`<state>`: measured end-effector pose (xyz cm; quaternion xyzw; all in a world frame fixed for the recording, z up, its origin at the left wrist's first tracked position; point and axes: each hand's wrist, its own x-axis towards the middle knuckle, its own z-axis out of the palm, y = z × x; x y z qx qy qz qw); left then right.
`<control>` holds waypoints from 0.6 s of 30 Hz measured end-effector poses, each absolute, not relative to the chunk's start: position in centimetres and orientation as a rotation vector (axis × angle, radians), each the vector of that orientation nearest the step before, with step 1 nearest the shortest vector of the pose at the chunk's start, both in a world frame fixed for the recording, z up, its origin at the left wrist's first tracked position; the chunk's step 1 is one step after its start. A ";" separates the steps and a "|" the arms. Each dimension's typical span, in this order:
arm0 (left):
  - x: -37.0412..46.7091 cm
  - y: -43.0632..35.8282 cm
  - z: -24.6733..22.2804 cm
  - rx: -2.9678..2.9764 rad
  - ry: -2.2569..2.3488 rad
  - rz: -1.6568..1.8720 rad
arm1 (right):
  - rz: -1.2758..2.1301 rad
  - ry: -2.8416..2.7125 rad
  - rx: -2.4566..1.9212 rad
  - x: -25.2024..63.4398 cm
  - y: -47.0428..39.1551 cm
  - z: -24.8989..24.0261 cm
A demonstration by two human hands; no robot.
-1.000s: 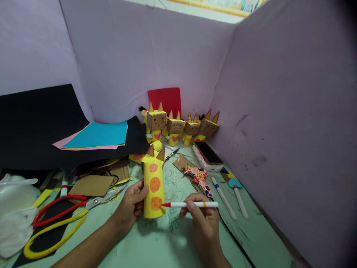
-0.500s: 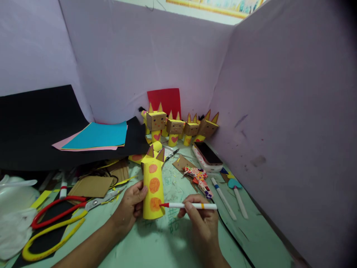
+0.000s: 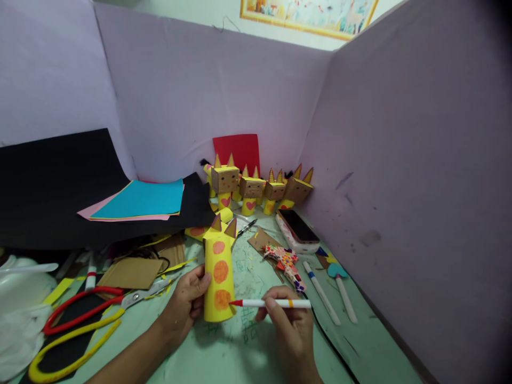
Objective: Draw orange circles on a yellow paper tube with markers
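A yellow paper figure (image 3: 219, 285) with three orange spots and two pointed ears stands at the centre, its lower left edge pinched by my left hand (image 3: 186, 301). My right hand (image 3: 288, 325) grips a white marker (image 3: 256, 303) with a red tip and an orange band. That tip meets the right side of the lowest orange spot. Behind the figure, several cardboard-headed yellow figures (image 3: 225, 181) with pointed ears stand in a row before a red sheet (image 3: 238, 150).
Red-and-yellow scissors (image 3: 84, 314) lie at the left, near cardboard pieces (image 3: 132, 273). Behind them are blue paper (image 3: 140, 200) and black sheets (image 3: 52, 192). Right of centre are a phone (image 3: 298, 225), a patterned piece (image 3: 282, 258), a blue-banded marker (image 3: 322, 293) and a cable (image 3: 332, 338).
The camera view has tilted up a little, so the scene sits slightly lower. Both hands keep their holds, and the marker tip remains at the lowest spot.
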<state>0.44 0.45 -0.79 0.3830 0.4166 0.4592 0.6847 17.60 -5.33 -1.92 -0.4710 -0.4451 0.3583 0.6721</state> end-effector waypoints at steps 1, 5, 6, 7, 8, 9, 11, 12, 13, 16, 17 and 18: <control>0.4 0.4 -0.8 0.862 0.932 1.026 | 0.811 -1.002 -1.052 17.6 -5.3 -1.9; 0.4 0.5 -0.9 0.864 0.934 1.025 | 0.814 -1.003 -1.041 17.5 -5.4 -1.7; 0.4 0.5 -0.8 0.861 0.934 1.028 | 0.813 -1.008 -1.049 17.5 -5.4 -1.7; 0.4 0.4 -0.7 0.856 0.932 1.030 | 0.814 -1.012 -1.056 17.6 -5.4 -1.7; 0.4 0.4 -0.6 0.850 0.928 1.031 | 0.814 -1.014 -1.057 17.6 -5.4 -1.8; 0.4 0.3 -0.5 0.847 0.924 1.031 | 0.810 -1.020 -1.053 17.7 -5.4 -1.9; 0.5 0.2 -0.3 0.848 0.921 1.029 | 0.776 -1.045 -1.046 17.9 -5.3 -2.1; 0.5 0.2 -0.2 0.853 0.919 1.028 | 0.752 -1.065 -1.045 18.0 -5.3 -2.2; 0.6 0.1 -0.2 0.861 0.919 1.028 | 0.734 -1.082 -1.051 18.1 -5.3 -2.2; 0.6 0.0 -0.1 0.879 0.924 1.030 | 0.748 -1.074 -1.079 17.9 -5.4 -2.0; 0.7 0.0 -0.1 0.885 0.924 1.029 | 0.765 -1.062 -1.085 17.7 -5.4 -1.8; 0.7 0.0 -0.1 0.893 0.918 1.025 | 0.778 -1.048 -1.086 17.6 -5.5 -1.7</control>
